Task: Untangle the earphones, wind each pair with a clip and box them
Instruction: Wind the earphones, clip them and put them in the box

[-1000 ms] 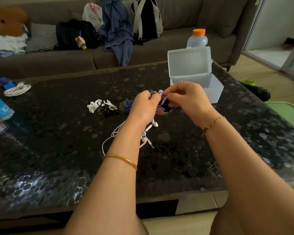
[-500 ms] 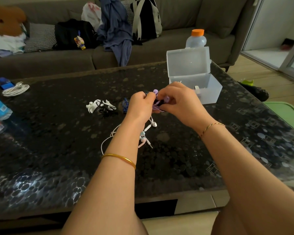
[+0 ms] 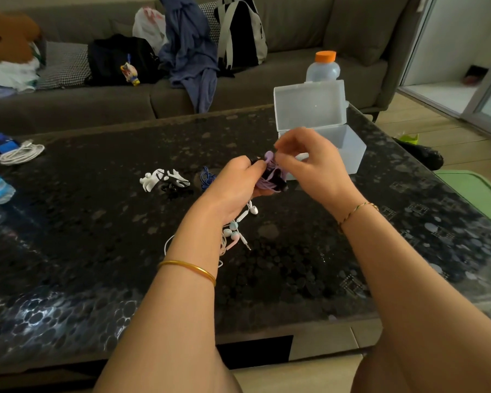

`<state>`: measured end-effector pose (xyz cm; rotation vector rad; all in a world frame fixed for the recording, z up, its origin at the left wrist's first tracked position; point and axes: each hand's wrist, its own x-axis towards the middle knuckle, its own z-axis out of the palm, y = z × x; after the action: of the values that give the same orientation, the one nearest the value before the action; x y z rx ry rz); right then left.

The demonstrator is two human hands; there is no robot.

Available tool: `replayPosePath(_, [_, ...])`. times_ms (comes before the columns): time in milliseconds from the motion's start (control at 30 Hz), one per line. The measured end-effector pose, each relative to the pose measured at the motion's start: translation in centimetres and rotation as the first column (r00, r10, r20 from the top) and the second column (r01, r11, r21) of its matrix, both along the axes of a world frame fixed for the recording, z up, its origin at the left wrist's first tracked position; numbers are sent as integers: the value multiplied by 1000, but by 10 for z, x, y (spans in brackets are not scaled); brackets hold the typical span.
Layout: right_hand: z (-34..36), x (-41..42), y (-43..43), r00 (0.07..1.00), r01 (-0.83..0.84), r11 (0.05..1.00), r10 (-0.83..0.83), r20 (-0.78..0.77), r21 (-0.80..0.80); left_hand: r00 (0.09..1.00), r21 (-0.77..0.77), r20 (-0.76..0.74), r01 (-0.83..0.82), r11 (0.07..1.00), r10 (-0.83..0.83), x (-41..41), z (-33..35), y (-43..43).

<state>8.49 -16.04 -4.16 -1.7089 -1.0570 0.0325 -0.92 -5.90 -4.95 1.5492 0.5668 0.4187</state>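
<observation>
— While she works, look nearest her first: those loose white earphones [image 3: 240,222] lying on the table [image 3: 352,251] just under her left wrist, why leave them there?

— I'd guess they're waiting their turn, kept close so the next pair is an easy reach. They look tangled with a pinkish cable, though I can't tell how many pairs are in that heap.

— And what's she holding?

— Her left hand [image 3: 236,185] is closed around a bundle of purple earphones [image 3: 270,177] wound on what looks like a black clip, lifted off the table so the cord hangs free. Her right hand [image 3: 309,165] pinches a purple earbud at the top of the bundle between thumb and fingertips, probably tucking the end in so the winding doesn't spring loose.

— What about the bits past her hands?

— White clips [image 3: 162,178] and a small blue cord [image 3: 207,177] sit to the left, spares laid out within reach, I think.

— And the box?

— That clear box [image 3: 349,154] stands just behind her right hand, lid propped open, handy for dropping the bundle straight in. Something pale may already lie inside; I can't tell.
</observation>
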Motion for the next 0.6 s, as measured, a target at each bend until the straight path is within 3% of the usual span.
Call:
replayPosePath(233, [-3, 5, 2, 995, -1, 992, -12, -102, -125, 991, 31, -29, 129, 991, -128, 4, -3, -5])
replayPosePath(433, [-4, 6, -1, 952, -25, 1000, 20, -305, -14, 982, 44, -8, 189, 981, -189, 5, -4, -7])
replayPosePath(600, [-4, 6, -3, 939, -14, 1000, 9, -345, -12, 976, 55, -15, 217, 975, -216, 8, -6, -10])
